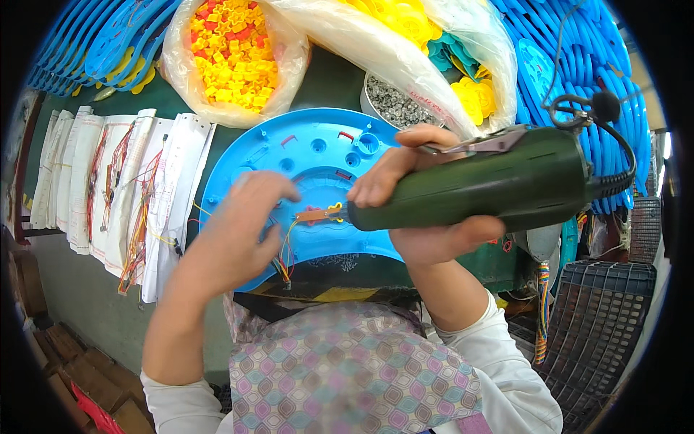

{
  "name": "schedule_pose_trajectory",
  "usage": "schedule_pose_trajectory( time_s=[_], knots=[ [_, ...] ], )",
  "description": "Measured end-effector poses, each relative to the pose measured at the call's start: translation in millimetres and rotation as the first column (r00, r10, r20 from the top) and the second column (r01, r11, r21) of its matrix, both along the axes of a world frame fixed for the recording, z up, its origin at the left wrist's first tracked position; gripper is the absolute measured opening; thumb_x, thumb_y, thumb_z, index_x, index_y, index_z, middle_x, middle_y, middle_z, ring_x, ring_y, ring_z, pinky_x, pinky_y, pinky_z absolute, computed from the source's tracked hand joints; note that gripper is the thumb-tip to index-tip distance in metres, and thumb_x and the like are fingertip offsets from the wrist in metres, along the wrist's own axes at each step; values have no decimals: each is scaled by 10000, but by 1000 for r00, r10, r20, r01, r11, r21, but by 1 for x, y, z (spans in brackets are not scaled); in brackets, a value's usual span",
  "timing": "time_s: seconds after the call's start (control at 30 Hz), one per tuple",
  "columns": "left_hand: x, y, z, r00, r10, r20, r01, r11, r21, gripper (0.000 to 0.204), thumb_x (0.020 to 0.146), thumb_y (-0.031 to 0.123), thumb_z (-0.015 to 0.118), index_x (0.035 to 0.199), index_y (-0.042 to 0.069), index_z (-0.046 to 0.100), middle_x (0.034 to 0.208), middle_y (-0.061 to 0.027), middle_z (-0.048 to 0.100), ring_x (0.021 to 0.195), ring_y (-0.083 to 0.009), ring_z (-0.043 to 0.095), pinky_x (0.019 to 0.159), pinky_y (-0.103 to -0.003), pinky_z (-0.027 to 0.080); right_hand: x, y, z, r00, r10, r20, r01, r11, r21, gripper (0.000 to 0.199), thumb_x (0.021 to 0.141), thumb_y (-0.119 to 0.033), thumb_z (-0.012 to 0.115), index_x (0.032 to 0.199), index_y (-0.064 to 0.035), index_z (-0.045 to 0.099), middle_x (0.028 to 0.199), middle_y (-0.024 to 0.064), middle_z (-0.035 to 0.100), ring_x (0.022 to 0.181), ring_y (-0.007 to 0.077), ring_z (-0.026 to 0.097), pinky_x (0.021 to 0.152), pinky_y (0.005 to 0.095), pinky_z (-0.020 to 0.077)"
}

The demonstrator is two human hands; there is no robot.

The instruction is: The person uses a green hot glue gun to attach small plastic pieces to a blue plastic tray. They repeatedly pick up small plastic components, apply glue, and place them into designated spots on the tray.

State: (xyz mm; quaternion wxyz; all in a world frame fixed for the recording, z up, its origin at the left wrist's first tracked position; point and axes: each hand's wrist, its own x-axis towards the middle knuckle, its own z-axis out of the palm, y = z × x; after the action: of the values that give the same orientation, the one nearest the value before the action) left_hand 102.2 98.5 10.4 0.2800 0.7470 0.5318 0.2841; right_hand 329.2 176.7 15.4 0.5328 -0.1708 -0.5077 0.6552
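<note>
Panel [307, 165] glossy plstc, tool [470, 189] smooth, apron [354, 369] cloth.

Free upper-left panel [253, 153] — green tool [473, 186] rightward

Worktop [332, 81]: dark green, with a yellow-and-dark striped strip [347, 294] along its near edge.
Floor [87, 289]: plain grey to the left of the worktop, probably concrete, though the bent view makes it hard to judge.
Cardboard boxes [101, 372]: brown, low down, left of the worktop's near side.
Crate [600, 311]: dark plastic grid, right of the worktop.
Light: bright over the worktop.
</note>
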Motion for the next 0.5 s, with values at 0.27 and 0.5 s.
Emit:
schedule_pose_trajectory(
  time_s=[0.27,0.5],
  knots=[
    [-31,-4,15,984,-109,-142,105,994,-40,213,774,96,824,933,90,681,1205,-89,609,1227,-326,509,1061,-443,450,-12,-11,15,914,241,-326,-283,955,-89,1195,738,-1003,428,1394,-5,462,800,103,639,696,234,655,675,413,590],
    [-5,32,-4,989,44,-143,-1,957,291,180,801,105,802,927,84,674,1102,-92,620,1136,-321,545,1000,-418,454,-31,-11,1,997,-62,52,59,997,45,1119,749,-952,523,1335,-2,452,826,113,652,734,230,669,735,423,603]
  ],
)
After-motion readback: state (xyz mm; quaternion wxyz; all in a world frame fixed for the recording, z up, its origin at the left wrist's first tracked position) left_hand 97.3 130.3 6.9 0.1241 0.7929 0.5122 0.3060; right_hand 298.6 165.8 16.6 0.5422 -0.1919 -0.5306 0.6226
